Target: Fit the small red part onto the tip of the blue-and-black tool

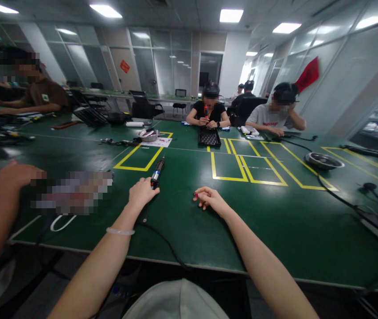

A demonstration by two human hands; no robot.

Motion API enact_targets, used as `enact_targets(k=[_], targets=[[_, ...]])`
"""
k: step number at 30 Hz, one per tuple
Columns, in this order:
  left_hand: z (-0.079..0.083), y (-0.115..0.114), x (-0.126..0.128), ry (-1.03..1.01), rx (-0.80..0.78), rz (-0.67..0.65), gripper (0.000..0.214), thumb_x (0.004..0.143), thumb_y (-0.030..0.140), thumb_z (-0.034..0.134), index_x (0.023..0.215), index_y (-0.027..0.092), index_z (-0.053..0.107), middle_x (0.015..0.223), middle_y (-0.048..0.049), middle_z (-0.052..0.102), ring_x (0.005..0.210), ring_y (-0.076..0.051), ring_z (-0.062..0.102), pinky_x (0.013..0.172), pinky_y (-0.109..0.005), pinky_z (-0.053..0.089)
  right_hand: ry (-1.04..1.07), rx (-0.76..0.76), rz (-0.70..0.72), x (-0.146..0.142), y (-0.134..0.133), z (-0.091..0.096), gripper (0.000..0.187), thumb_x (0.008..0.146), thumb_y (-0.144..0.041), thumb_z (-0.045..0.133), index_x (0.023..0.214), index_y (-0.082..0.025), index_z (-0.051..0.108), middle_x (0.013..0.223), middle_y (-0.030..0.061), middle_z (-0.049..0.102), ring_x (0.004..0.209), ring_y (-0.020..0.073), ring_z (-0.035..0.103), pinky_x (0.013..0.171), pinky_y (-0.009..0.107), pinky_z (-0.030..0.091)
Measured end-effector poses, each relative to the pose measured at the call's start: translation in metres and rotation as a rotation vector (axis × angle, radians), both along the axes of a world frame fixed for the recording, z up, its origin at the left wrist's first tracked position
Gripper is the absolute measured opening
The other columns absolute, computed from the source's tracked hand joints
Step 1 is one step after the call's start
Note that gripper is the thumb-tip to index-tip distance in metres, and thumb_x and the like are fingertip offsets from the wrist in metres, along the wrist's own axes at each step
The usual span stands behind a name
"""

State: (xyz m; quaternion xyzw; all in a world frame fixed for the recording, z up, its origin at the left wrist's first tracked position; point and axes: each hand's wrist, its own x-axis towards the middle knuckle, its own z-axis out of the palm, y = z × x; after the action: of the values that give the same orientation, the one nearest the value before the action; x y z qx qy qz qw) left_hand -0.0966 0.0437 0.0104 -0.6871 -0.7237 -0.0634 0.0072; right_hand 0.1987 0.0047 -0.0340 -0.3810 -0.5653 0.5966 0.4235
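Observation:
My left hand (142, 191) is closed round the lower end of an electric screwdriver (157, 170), a dark and silver tool with a blue band. Its thin tip points away from me and slightly right, over the green table. To the right, my right hand (211, 199) is held just above the tabletop with fingers bent. Between its thumb and fingertips shows a small red and dark piece (195, 196), too small to name. A black cable (162, 237) runs from below my left wrist over the table's front edge.
Another person's arm (1, 208) reaches in at left beside a blurred-out item (75, 192). Yellow tape outlines (228, 179) mark the green table (182, 239). Across it, a person handles a red tool above a black tray (209, 138). A metal bowl (325, 161) stands at right.

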Motion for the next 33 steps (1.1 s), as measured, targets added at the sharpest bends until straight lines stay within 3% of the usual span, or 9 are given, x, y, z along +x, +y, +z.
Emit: enact_targets(k=[6,10,14,17,22,33], targets=[[-0.005,-0.007,0.04,-0.018,0.014,-0.183,0.054,0.081,0.055,0.05,0.124,0.023,0.054,0.113,-0.0123,0.058,0.096,-0.029,0.061,0.073,-0.036,0.049,0.016,0.011,0.005,-0.001,0.0,-0.001,0.033,0.077,-0.042,0.069,0.097,-0.018,0.059,0.092,0.006,0.07,0.058,0.0094,0.059,0.045,0.019,0.046],[-0.008,-0.012,0.07,-0.016,0.011,-0.277,0.059,0.081,0.052,0.054,0.131,0.021,0.047,0.118,-0.0142,0.056,0.102,-0.029,0.059,0.077,-0.035,0.048,0.013,0.046,-0.083,-0.003,0.004,-0.003,0.033,0.073,-0.041,0.071,0.092,-0.017,0.06,0.083,0.0033,0.066,0.061,0.0114,0.059,0.044,0.02,0.047],[-0.006,-0.02,0.095,-0.022,0.006,-0.378,0.057,0.081,0.048,0.056,0.129,0.019,0.046,0.117,-0.0149,0.055,0.105,-0.029,0.057,0.078,-0.035,0.048,-0.079,0.134,-0.176,-0.001,0.01,-0.01,0.028,0.075,-0.039,0.069,0.089,-0.016,0.061,0.063,-0.0022,0.057,0.051,0.0096,0.051,0.043,0.02,0.042],[-0.005,-0.027,0.108,-0.034,-0.004,-0.426,0.052,0.081,0.047,0.058,0.125,0.021,0.048,0.115,-0.0121,0.055,0.106,-0.027,0.057,0.078,-0.034,0.048,-0.198,0.222,-0.207,0.002,0.012,-0.014,0.024,0.076,-0.034,0.066,0.091,-0.016,0.061,0.063,-0.0032,0.057,0.048,0.0087,0.047,0.044,0.021,0.04],[-0.008,-0.033,0.119,-0.058,-0.004,-0.472,0.049,0.083,0.045,0.057,0.127,0.026,0.044,0.117,-0.0093,0.054,0.108,-0.025,0.055,0.08,-0.033,0.048,-0.364,0.428,-0.221,0.003,0.008,-0.01,0.017,0.077,-0.024,0.062,0.093,-0.018,0.059,0.085,0.0002,0.064,0.06,0.01,0.053,0.061,0.025,0.046],[-0.013,-0.033,0.117,-0.06,0.025,-0.497,0.053,0.085,0.043,0.055,0.132,0.025,0.041,0.12,-0.0104,0.053,0.109,-0.026,0.054,0.081,-0.034,0.048,-0.67,0.6,-0.25,-0.006,0.004,-0.008,0.011,0.078,-0.014,0.061,0.088,-0.019,0.06,0.087,0.0014,0.055,0.071,0.0139,0.052,0.071,0.027,0.044]])
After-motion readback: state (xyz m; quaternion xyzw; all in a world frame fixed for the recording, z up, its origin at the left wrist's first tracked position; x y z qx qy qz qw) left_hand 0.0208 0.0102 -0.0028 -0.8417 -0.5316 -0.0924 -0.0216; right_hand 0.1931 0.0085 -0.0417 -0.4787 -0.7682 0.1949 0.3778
